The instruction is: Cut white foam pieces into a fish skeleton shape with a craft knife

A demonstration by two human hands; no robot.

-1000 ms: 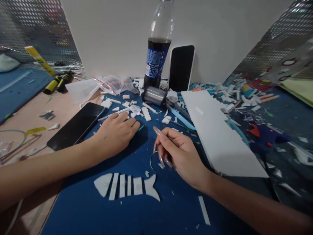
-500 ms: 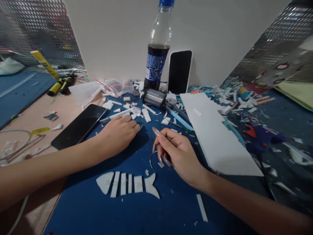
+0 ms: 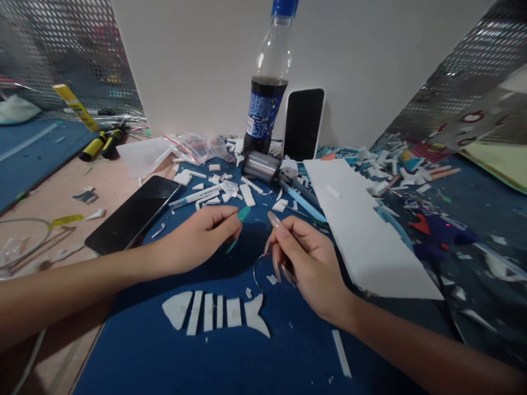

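My right hand point(image 3: 307, 263) is closed, its fingertips pinching a short curved piece of wire point(image 3: 256, 270) that bends down toward the blue mat point(image 3: 164, 362). My left hand point(image 3: 201, 236), with long teal nails, hovers just left of it. Its thumb points right, apart from the curled fingers, and nothing shows in it. Below both hands lies a row of flat white pieces in a fish shape: a pointed head point(image 3: 177, 310), several strips point(image 3: 208, 312) and a tail point(image 3: 256, 315). Small white scraps point(image 3: 272, 280) lie near the wire.
A spool point(image 3: 261, 166) lies before a cola bottle point(image 3: 265, 109) and an upright phone point(image 3: 303, 123). Blue-handled pliers point(image 3: 304, 200) and a white board point(image 3: 366, 241) are at right, with a glue gun point(image 3: 444, 227) beyond. A black phone point(image 3: 134, 214) lies at left.
My left hand has turned over and drawn slightly left, bringing its thumb and teal nails into view. My right hand still holds the wire and has shifted slightly right.
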